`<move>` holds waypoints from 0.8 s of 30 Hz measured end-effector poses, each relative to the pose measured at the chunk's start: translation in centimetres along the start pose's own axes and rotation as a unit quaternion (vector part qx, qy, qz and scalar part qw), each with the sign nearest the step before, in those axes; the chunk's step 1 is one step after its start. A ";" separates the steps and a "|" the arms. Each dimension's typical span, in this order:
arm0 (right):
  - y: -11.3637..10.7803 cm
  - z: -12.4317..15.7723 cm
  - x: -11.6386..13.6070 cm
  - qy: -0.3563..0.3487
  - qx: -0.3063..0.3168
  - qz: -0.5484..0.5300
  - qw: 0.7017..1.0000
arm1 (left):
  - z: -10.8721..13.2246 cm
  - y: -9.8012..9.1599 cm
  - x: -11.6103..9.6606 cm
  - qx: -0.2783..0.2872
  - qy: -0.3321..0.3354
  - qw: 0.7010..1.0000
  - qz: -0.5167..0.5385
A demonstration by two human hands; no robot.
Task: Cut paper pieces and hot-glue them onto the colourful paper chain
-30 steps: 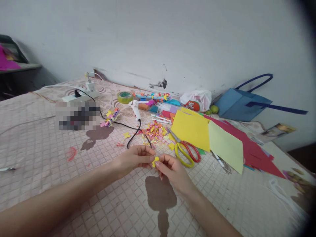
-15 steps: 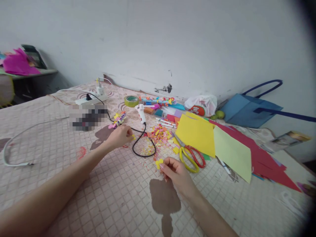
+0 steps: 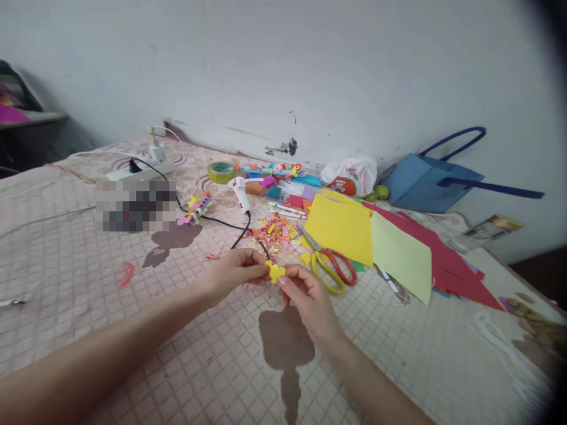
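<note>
A small yellow foam flower (image 3: 275, 272) is held between my two hands above the table. My left hand (image 3: 241, 268) pinches its left side with thumb and forefinger. On the other side, my right hand (image 3: 308, 295) grips it between thumb and fingers. Scissors (image 3: 334, 268) with one yellow and one red handle lie just right of my right hand. Beyond my hands are a heap of colourful foam scraps (image 3: 279, 230) and a white glue gun (image 3: 240, 195) with a black cord.
Yellow sheets (image 3: 341, 227), a pale green sheet (image 3: 401, 254) and red sheets (image 3: 456, 268) lie to the right. A roll of tape (image 3: 221, 172), a decorated stick (image 3: 197, 209) and a power strip (image 3: 142, 172) are farther back. A blue bag (image 3: 434, 180) stands by the wall.
My left hand has come right and toward me, meeting my right hand at the flower. Its small yellow piece now sits against the flower. The view has turned slightly right.
</note>
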State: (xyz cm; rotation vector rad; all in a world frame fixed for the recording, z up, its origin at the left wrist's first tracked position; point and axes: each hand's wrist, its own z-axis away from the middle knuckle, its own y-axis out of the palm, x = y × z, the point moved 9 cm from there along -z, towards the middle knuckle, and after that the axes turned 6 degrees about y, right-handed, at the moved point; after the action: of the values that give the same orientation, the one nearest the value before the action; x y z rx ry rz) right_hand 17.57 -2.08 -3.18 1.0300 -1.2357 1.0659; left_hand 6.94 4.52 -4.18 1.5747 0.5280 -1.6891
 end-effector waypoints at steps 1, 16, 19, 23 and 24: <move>0.0 0.0 0.1 -0.004 -0.003 0.007 1.000 | 0.1 0.1 0.1 -0.008 0.003 1.000 0.004; 0.4 -0.4 -0.7 0.016 0.023 0.058 0.998 | 0.2 0.7 0.5 0.001 0.020 0.999 -0.033; 0.0 -0.4 -0.9 0.028 0.008 0.006 1.000 | 0.2 0.5 0.6 -0.007 0.016 0.999 -0.045; 0.1 -0.5 -1.2 0.045 0.027 0.007 0.999 | 0.1 0.6 0.6 0.003 0.018 0.998 -0.058; 0.3 -0.5 -1.3 0.052 0.040 0.019 0.998 | 0.1 0.7 0.7 0.008 0.016 0.998 -0.062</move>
State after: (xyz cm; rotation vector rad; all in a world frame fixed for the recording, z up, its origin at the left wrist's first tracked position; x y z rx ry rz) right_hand 17.34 -1.62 -4.52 1.0022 -1.1404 1.1910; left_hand 7.43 3.88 -4.67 1.6116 0.6417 -1.7653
